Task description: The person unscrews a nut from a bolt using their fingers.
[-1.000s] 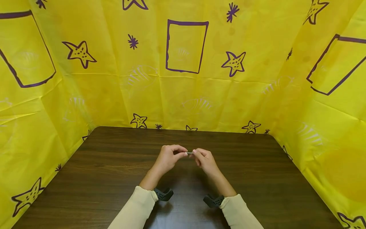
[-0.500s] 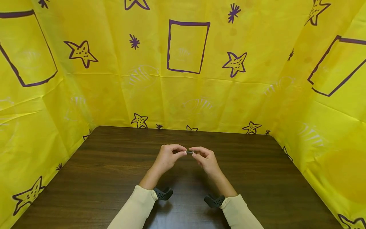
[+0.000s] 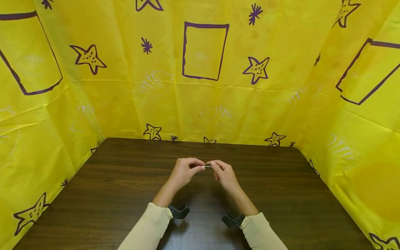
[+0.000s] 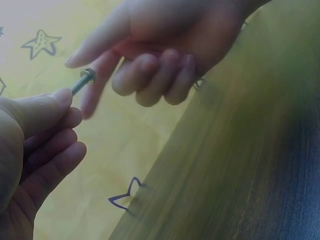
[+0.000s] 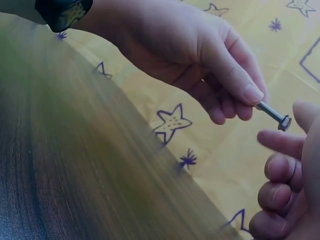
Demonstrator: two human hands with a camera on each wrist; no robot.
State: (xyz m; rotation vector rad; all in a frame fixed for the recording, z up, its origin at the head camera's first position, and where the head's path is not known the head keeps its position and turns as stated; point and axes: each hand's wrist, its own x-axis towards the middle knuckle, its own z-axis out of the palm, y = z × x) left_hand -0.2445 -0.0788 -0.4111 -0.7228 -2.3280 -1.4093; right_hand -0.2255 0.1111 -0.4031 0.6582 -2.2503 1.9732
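Observation:
My left hand (image 3: 183, 172) pinches a small metal bolt (image 5: 270, 113) between thumb and forefinger, its shank pointing toward the right hand. A hex-shaped piece (image 5: 285, 123) sits at the bolt's free end, seen also in the left wrist view as a flanged end (image 4: 88, 75). The right hand (image 3: 224, 173) is at that end, thumb and forefinger stretched out on either side of it with a gap between them. Its other fingers curl toward the palm. In the head view the right thumb covers the hex end. Both hands are held above the table.
A dark wood-grain table (image 3: 125, 194) lies below the hands. Yellow cloth (image 3: 125, 104) printed with starfish and frames hangs along its back and sides. Dark wrist bands (image 3: 178, 211) show at the cuffs of the pale sleeves (image 3: 147, 225).
The right thumb dropped below the bolt's end half a second ago, exposing it, and has risen again in front of it. The left hand has kept its pinch almost in place.

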